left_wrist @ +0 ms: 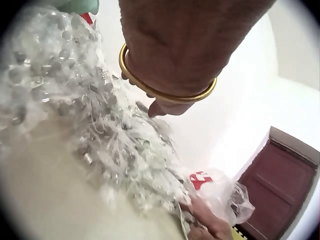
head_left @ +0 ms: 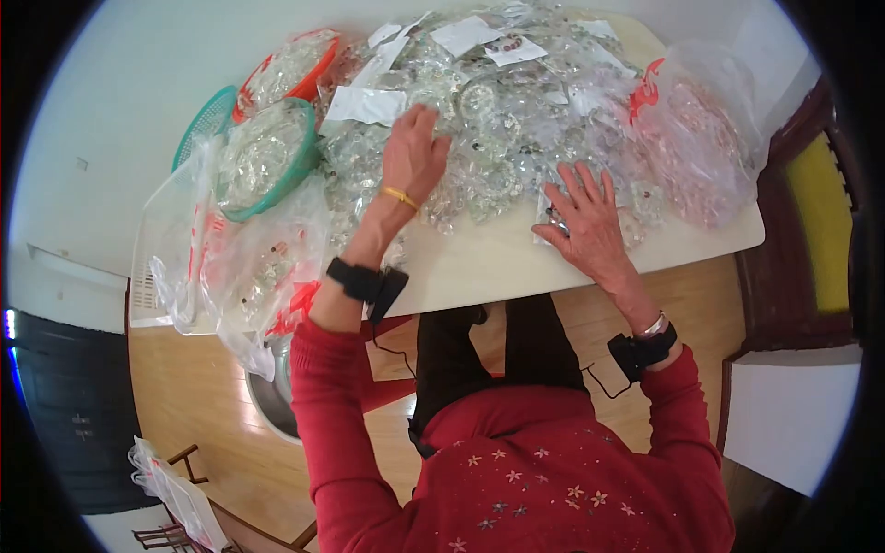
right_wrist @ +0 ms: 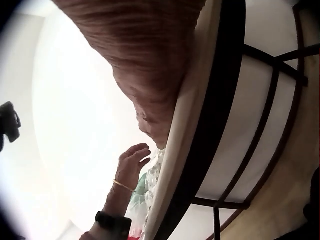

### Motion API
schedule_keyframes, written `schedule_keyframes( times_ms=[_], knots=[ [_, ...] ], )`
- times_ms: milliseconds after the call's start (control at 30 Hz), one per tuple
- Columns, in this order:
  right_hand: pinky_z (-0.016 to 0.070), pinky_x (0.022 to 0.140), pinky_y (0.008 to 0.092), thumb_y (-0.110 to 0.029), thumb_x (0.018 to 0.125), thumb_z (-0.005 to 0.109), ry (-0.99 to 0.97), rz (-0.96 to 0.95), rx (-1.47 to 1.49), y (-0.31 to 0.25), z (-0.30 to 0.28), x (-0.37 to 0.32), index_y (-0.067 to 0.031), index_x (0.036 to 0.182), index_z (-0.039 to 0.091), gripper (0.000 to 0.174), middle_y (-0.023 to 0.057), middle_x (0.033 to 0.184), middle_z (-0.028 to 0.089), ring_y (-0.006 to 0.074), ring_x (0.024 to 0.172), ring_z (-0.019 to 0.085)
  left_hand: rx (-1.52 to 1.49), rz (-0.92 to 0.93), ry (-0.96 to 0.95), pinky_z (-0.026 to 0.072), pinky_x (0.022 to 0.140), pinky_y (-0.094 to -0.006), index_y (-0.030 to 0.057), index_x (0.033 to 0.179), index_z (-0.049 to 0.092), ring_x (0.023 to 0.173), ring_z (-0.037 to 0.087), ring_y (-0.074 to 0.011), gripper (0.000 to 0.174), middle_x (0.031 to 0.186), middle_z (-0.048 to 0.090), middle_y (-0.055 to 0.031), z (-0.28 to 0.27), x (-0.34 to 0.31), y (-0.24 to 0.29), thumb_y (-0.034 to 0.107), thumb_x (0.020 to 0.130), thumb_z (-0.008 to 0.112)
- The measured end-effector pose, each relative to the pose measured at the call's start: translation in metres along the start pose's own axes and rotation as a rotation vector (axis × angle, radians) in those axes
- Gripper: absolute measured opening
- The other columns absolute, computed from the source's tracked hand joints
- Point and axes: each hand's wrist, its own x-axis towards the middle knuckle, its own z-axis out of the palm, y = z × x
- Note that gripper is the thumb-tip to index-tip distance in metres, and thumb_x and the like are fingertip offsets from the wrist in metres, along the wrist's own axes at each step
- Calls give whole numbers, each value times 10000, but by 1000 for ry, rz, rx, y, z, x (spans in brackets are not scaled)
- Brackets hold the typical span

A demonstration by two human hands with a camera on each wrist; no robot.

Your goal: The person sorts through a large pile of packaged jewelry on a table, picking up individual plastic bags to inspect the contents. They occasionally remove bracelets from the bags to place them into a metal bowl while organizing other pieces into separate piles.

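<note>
A large heap of clear plastic packets [head_left: 502, 101] with beads or beaded bracelets inside covers the table. My left hand [head_left: 415, 158], wearing a gold bangle [left_wrist: 165, 95], hovers over the heap's left part with fingers loosely bent and nothing held. In the right wrist view the left hand [right_wrist: 131, 162] shows raised above the packets. Near the table's front edge, my right hand [head_left: 592, 226] rests with spread fingers on a small packet of dark beads [head_left: 556, 219]. The left wrist view catches just part of the right hand [left_wrist: 207, 217] beside the packets.
White cards [head_left: 367, 104] lie among the packets. Green basket [head_left: 300, 170] and red basket [head_left: 323, 69] stand at the left, filled with packets. Clear bags hang over the left table edge; a pinkish bag [head_left: 705, 152] sits at the right. A metal basin [head_left: 267, 392] is below.
</note>
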Motion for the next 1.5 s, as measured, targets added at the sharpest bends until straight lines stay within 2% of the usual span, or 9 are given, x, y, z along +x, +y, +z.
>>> schedule_keyframes(
  times_ms=[200,533,633,800,900,967,1200,1400,1500],
  knots=[
    [226,1065,526,-439,794,647,4,-19,4,3,-1,1,-73,1177,579,534,134,1331,465,346,1264,374,215,-149,-255,464,847,-453,8,1017,602,1030,560,-378,354,1116,594,-225,21,34,-29,206,730,670],
    [242,1053,524,-433,795,647,6,-12,12,4,0,4,-74,1178,570,530,134,1323,470,344,1248,392,378,-289,44,500,697,-485,5,907,600,758,640,-395,272,767,663,-188,-14,84,-89,190,708,615],
    [242,1053,524,-431,794,649,4,-8,9,4,1,3,-74,1176,569,530,136,1321,472,345,1247,394,55,-671,-118,499,733,-470,23,940,618,820,637,-394,270,848,664,-210,-45,103,-87,173,717,612],
    [242,1052,523,-428,790,654,3,-4,4,3,1,3,-66,1166,571,528,140,1321,471,345,1246,395,334,-412,166,495,779,-435,30,1021,616,873,633,-380,350,922,660,-212,-30,94,-117,220,730,653],
    [243,1052,524,-426,788,656,10,-4,0,3,2,3,-62,1163,571,529,142,1320,471,345,1245,397,491,31,205,480,825,-415,35,1085,592,932,614,-386,438,981,656,-197,-19,88,-87,288,740,686],
    [244,1052,521,-423,787,659,10,-5,3,4,1,3,-59,1162,571,530,142,1316,475,344,1242,400,56,-181,-245,475,855,-406,49,1254,508,970,613,-354,603,1145,615,-183,6,80,-74,374,771,669],
    [243,1054,517,-419,783,663,18,0,27,6,0,4,-56,1158,570,530,143,1306,486,340,1239,406,206,-213,-275,489,813,-414,120,970,690,874,642,-322,245,888,686,-125,36,63,-61,255,793,587],
    [239,1056,516,-418,784,663,15,0,24,5,3,3,-58,1173,559,540,140,1307,488,340,1242,405,274,-326,-8,515,747,-379,117,934,694,822,657,-292,207,845,683,-124,-8,66,-99,174,788,559],
    [237,1057,516,-417,785,664,10,1,19,5,2,4,-59,1177,556,542,139,1309,487,341,1244,404,162,-94,203,516,744,-349,105,914,690,806,659,-274,187,848,682,-122,-12,60,-82,120,794,548]
  ],
)
